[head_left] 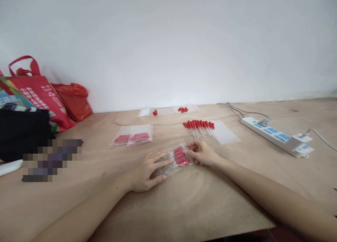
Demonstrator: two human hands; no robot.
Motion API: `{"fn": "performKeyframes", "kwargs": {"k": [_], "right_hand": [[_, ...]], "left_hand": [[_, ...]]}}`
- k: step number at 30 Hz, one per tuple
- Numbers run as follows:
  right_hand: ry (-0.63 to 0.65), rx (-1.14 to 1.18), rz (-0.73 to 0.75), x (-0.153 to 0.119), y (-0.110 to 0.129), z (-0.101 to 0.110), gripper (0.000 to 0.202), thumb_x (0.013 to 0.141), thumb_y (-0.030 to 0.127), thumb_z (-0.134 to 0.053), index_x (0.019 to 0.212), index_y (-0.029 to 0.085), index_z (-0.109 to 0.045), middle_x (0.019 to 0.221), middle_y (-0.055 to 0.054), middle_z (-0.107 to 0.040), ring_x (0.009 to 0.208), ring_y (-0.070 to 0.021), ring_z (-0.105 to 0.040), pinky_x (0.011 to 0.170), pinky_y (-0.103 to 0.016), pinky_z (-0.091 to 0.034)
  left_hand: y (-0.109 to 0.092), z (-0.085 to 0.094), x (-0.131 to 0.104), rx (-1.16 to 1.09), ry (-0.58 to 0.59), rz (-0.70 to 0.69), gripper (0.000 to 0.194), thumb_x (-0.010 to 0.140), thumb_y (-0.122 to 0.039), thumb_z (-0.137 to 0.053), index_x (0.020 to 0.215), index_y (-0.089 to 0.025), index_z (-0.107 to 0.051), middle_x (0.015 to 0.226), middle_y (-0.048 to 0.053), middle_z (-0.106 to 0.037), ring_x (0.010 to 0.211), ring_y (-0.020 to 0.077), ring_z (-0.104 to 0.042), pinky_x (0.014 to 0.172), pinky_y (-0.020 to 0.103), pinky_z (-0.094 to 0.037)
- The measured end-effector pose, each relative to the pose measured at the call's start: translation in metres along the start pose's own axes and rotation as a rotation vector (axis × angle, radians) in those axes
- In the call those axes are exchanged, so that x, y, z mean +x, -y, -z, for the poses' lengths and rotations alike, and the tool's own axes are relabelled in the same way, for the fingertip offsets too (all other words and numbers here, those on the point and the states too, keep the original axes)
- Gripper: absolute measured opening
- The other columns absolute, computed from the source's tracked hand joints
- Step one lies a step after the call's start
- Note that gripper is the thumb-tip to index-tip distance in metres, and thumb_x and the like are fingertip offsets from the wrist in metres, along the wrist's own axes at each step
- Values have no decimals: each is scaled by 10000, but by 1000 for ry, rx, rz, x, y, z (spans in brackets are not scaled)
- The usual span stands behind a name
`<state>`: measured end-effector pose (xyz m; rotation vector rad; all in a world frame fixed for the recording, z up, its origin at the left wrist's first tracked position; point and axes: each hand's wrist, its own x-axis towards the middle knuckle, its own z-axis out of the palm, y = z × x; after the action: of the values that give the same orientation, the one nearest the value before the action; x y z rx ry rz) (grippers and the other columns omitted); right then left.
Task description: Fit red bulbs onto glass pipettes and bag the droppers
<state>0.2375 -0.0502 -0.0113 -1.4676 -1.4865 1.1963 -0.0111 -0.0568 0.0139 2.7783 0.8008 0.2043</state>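
A clear zip bag [168, 169] lies in front of me, holding several droppers [180, 155] with red bulbs and thin clear stems. Across its left end my left hand [150, 170] rests flat, fingers stretched out and apart. My right hand [202, 153] pinches the bag's right edge beside the red bulbs, thumb and fingers closed. Just beyond it, a row of loose red-bulbed droppers [201, 129] partly covers a flat clear bag [228, 133]. Two filled bags of red-bulbed droppers [139, 136] lie side by side farther left.
Near the wall, small red pieces [182, 109] lie on flat clear bags [165, 111]. A white power strip [273, 133] with plugs and cords stands at right. Red shopping bags [47, 98] and a black cloth item [25, 133] crowd the left; a blurred-out object [52, 161] lies nearby.
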Motion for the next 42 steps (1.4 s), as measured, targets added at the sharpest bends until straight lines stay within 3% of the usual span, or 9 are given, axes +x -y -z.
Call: {"fn": "performKeyframes", "kwargs": {"k": [7, 14, 22, 27, 31, 33, 36, 39, 42], "right_hand": [[221, 202, 19, -1, 5, 2, 370, 474, 376, -737, 643, 138, -510, 485, 39, -550, 427, -55, -472, 412, -176, -337], [-60, 267, -35, -4, 4, -7, 210, 599, 251, -599, 704, 174, -435, 370, 100, -448, 258, -33, -321, 283, -164, -199], [-379, 363, 87, -3, 8, 12, 307, 656, 290, -543, 920, 163, -451, 414, 102, -432, 280, -55, -381, 265, -160, -271], [-86, 275, 33, -14, 14, 3, 357, 710, 339, -536, 1009, 145, -528, 867, -73, -642, 280, -15, -380, 259, -182, -301], [283, 205, 116, -24, 17, -5, 549, 701, 345, -575, 1215, 236, -416, 1256, -103, -446, 318, 5, -412, 297, -194, -344], [412, 191, 142, -27, 17, -6, 659, 676, 341, -608, 1274, 300, -334, 1315, -86, -374, 361, 3, -442, 332, -192, -366], [483, 175, 136, -25, 15, -3, 729, 653, 363, -629, 1297, 311, -289, 1194, -65, -504, 385, -13, -438, 345, -182, -350], [305, 111, 160, -17, 13, 2, 579, 672, 393, -596, 1198, 204, -445, 795, -17, -635, 420, -53, -447, 383, -180, -345], [-61, -56, 239, -2, 8, 20, 334, 703, 400, -538, 918, 153, -603, 580, 0, -580, 518, -108, -504, 494, -216, -392]], "left_hand": [[0, -1, 0, -17, -14, -9, 487, 835, -351, -440, 1299, -326, -296, 1378, 27, -289, 1245, 261, -272, 998, 488, -250], [7, -10, 1, 12, -165, -13, 413, 832, -316, -446, 1241, -295, -402, 1339, 45, -347, 1204, 247, -333, 983, 465, -288], [2, -11, 8, -61, -332, -90, 266, 824, -205, -442, 1061, -219, -560, 1115, 71, -530, 1005, 193, -505, 867, 363, -431], [-10, -11, 19, -44, -351, -34, 352, 809, -209, -456, 1161, -204, -475, 1145, 84, -501, 1046, 212, -478, 899, 374, -410], [-10, -15, 26, -11, -387, 45, 507, 798, -238, -472, 1281, -201, -320, 1266, 98, -402, 1150, 240, -391, 960, 410, -353], [-9, -19, 30, -8, -362, 12, 547, 790, -250, -482, 1299, -206, -287, 1309, 92, -362, 1189, 241, -349, 979, 409, -335], [-8, -23, 39, -11, -335, -42, 567, 792, -250, -475, 1313, -197, -259, 1340, 84, -337, 1217, 227, -322, 992, 394, -324], [-7, -23, 53, 28, -318, -36, 509, 815, -252, -447, 1295, -171, -302, 1290, 84, -421, 1177, 209, -386, 979, 387, -337], [-2, -19, 65, 144, -294, 8, 367, 840, -224, -395, 1201, -183, -442, 1204, 68, -519, 1100, 197, -470, 973, 416, -321]]}}
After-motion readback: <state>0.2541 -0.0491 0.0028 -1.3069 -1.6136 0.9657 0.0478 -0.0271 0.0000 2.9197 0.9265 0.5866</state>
